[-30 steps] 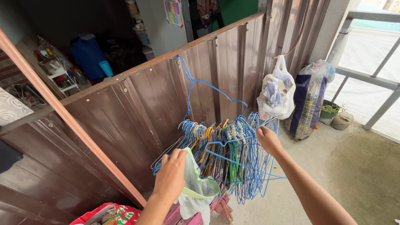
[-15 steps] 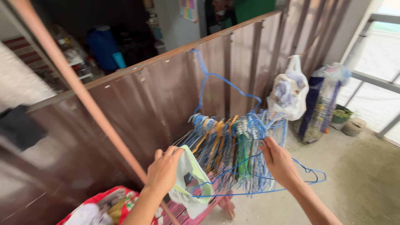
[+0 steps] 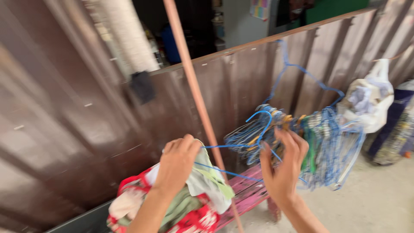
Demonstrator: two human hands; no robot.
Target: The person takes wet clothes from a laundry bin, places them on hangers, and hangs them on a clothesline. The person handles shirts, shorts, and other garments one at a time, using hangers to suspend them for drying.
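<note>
At the centre of the frame, a single blue wire hanger point(image 3: 241, 149), thin and bent, hook curling up near the middle and lower wire running left toward a pale green-and-white cloth point(image 3: 207, 179). Pinched in the right hand point(image 3: 282, 166), thumb on the near side and fingers curled over the wire just below the hook. Gripped in the left hand point(image 3: 177, 164), lower centre, the bunched cloth, fingers closed tight round its top, knuckles toward the camera, forearm rising from the bottom edge. Blurred throughout by motion, so exactly where wire meets cloth cannot be told.

Right of centre, just behind the right hand, a thick bundle of hangers point(image 3: 319, 146), mostly blue with some orange and green, hung from a larger blue wire hooked over the top of a brown corrugated metal wall point(image 3: 108, 129). Across the middle, from top centre down to the bottom, a slanting orange-brown pole point(image 3: 194, 92), passing between the two hands and in front of the wall. Below the left hand, a red patterned bag point(image 3: 194, 218) stuffed with cloth; beside it, lower centre, a pink wooden bench point(image 3: 248, 196). At the right edge, a white plastic bag point(image 3: 366, 105) hanging full against the wall, and a dark sack point(image 3: 399, 129) beyond it on the concrete floor point(image 3: 366, 207).
</note>
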